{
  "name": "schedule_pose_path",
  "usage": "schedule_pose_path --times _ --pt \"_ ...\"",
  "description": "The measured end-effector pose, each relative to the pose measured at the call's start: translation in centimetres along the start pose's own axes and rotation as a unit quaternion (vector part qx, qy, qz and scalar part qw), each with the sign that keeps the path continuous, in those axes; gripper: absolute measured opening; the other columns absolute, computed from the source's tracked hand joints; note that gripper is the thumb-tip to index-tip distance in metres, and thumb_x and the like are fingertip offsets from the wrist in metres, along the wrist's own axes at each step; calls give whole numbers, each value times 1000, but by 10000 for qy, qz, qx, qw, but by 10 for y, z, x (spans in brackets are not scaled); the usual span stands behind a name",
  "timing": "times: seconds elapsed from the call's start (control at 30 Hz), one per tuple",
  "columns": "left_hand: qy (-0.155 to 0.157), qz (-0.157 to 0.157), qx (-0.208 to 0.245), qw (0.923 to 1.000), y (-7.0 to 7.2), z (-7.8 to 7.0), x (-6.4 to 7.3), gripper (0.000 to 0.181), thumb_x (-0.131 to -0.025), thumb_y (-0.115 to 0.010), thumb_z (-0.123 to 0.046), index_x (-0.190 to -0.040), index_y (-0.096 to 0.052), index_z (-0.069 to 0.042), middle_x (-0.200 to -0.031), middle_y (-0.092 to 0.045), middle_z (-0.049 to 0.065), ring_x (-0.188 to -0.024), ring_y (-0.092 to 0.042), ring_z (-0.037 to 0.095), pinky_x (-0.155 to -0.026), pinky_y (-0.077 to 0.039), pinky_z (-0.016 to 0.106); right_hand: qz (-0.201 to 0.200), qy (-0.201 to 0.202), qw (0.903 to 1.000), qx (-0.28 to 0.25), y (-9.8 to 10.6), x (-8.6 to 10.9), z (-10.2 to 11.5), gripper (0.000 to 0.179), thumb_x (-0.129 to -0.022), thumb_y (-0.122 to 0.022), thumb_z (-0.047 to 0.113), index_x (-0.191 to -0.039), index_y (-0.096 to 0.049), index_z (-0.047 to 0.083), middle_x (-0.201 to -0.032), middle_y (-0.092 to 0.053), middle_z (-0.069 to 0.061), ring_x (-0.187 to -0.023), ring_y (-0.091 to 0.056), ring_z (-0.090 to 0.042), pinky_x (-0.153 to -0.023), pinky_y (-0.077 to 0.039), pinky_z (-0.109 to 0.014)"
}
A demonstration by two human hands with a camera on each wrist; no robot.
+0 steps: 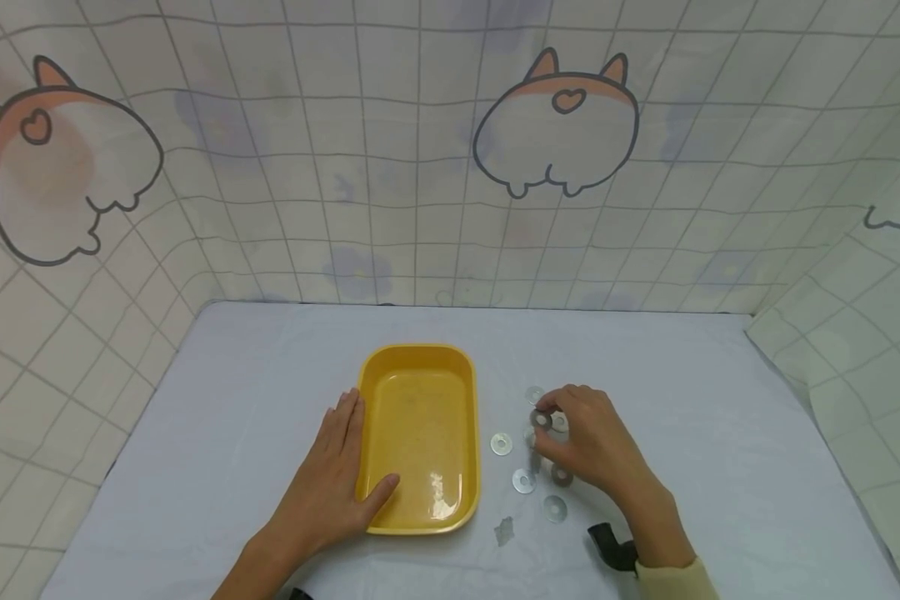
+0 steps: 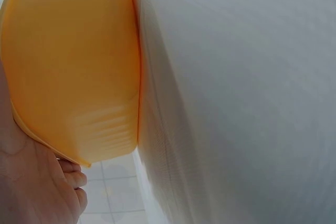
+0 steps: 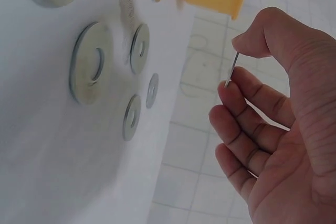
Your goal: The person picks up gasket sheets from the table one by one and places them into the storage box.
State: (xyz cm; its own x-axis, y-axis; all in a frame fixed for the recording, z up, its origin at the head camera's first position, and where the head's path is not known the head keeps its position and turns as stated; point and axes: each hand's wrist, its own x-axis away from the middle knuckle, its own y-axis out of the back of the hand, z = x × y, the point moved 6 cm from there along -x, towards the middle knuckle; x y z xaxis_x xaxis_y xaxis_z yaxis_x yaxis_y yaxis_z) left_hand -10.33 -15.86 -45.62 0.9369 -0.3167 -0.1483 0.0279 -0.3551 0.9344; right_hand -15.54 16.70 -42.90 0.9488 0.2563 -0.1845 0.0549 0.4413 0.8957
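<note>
In the head view my right hand (image 1: pixel 596 437) pinches a flat metal washer (image 1: pixel 541 419) between thumb and fingertips. The right wrist view shows this held washer (image 3: pixel 231 70) edge-on, raised off the table, with the other fingers loosely bent. Several more washers lie below and around that hand, among them a large washer (image 1: pixel 555 508) and a smaller washer (image 1: pixel 501 443). A yellow rectangular tray (image 1: pixel 420 529) lies left of them, its inside bare. My left hand (image 1: pixel 330 479) rests along its left rim, fingers straight, thumb reaching over the edge.
White cloth (image 1: pixel 270 375) covers the table. A small grey jagged patch (image 1: pixel 504 531) lies near the tray's lower right corner. A black strap (image 1: pixel 613 548) sits by the right wrist. A tile-patterned curtain (image 1: pixel 420 167) encloses the back and sides.
</note>
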Motion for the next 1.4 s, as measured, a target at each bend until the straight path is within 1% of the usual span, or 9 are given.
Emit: schedule_pose_path --times 0.17,0.3,0.4,0.47,0.7,0.9,1.13,1.23,1.4 --pt "-54 -125 -62 9999 1 0 0 106 -98 -64 -57 -166 -14 7 -176 -16 24 -165 -20 38 -132 17 22 -70 195 9997 -101 1 -3 6 24 -82 -81 18 -105 -77 12 -101 -76 0 -100 -67 -22 -98 -58 -48" --pt "-119 -256 -37 9996 1 -1 0 104 -97 -65 -55 -166 -17 7 -175 -19 24 -164 -21 38 -136 11 30 -96 312 9994 -139 2 -5 12 24 -81 -81 17 -104 -77 13 -99 -76 0 -97 -67 -22 -96 -59 -47" --pt "-122 -289 10 9995 1 -1 -1 104 -97 -65 -55 -165 -19 7 -175 -20 24 -164 -21 38 -137 8 31 -88 375 9992 -135 2 -8 16 23 -82 -81 18 -104 -77 14 -98 -76 1 -96 -67 -23 -96 -58 -46" --pt "-120 -300 19 9995 1 -1 -1 104 -96 -66 -55 -165 -19 7 -175 -21 24 -165 -20 38 -137 8 30 -87 429 9989 -149 2 -11 19 23 -82 -81 19 -104 -77 14 -97 -75 1 -95 -67 -24 -96 -58 -46" --pt "-69 -269 133 9995 -1 1 0 105 -96 -68 -53 -166 -17 6 -176 -18 22 -164 -22 36 -132 15 20 -93 677 9971 -343 3 -18 33 20 -84 -80 20 -102 -76 14 -96 -74 3 -95 -67 -24 -97 -57 -44" --pt "-122 -282 197 9993 -1 0 0 105 -96 -67 -53 -166 -16 7 -176 -17 21 -163 -22 35 -133 13 21 -52 906 9954 -307 3 -25 48 20 -85 -81 22 -102 -75 14 -97 -74 4 -97 -67 -21 -102 -56 -45" --pt "-175 -341 184 9991 -1 -1 -1 104 -95 -68 -52 -166 -18 7 -176 -18 21 -163 -23 35 -132 15 18 105 949 9950 -282 -1 -38 64 21 -88 -78 26 -106 -75 15 -101 -74 5 -100 -66 -20 -105 -55 -44" --pt "-181 -353 190 9990 -1 0 -1 104 -96 -68 -52 -166 -19 7 -176 -19 21 -163 -23 35 -133 13 20 132 1115 9932 -297 -1 -43 72 22 -89 -78 26 -107 -75 14 -101 -74 5 -99 -66 -20 -105 -55 -44" --pt "-148 -329 192 9992 -1 0 -1 103 -96 -68 -53 -166 -19 6 -176 -19 20 -163 -23 34 -138 1 30 68 1359 9904 -223 -2 -49 81 24 -87 -79 25 -107 -74 12 -99 -74 4 -96 -65 -18 -106 -55 -44"
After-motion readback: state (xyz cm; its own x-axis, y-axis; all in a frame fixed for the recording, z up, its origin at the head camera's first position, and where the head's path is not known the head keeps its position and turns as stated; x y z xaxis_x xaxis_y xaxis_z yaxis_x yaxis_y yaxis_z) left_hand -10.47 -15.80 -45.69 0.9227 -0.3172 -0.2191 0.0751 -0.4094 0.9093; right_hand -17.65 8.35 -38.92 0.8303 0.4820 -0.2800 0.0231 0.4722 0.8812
